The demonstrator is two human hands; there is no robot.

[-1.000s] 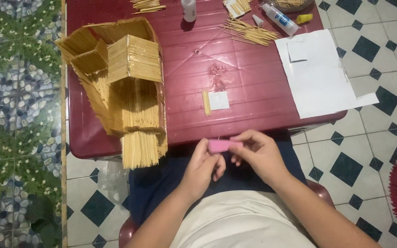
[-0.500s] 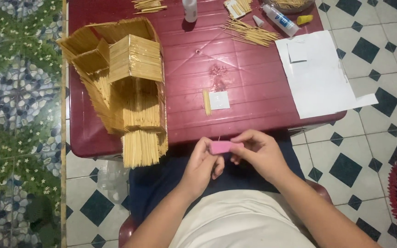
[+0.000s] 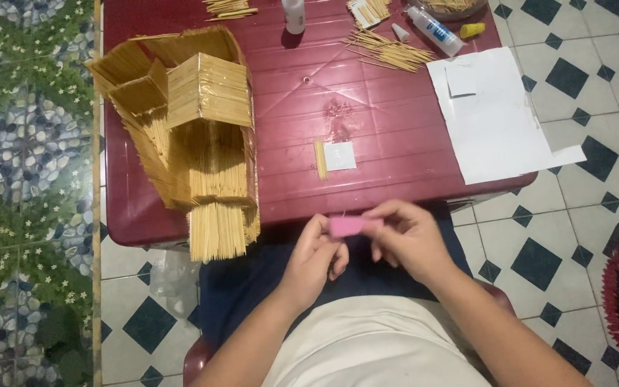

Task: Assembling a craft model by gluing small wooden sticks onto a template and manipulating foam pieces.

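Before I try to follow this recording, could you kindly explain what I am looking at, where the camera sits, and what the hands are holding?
There is no machine here: the camera is worn on a seated person's head and looks down at their own two bare hands. The left hand and right hand together hold a small pink block just in front of the near edge of a dark red table. On the table stands a large model building made of thin wooden sticks, hanging over the near edge. Near the middle lie a short bundle of sticks and a small white square. Farther off are loose sticks, a glue tube, a white bottle and white paper sheets.
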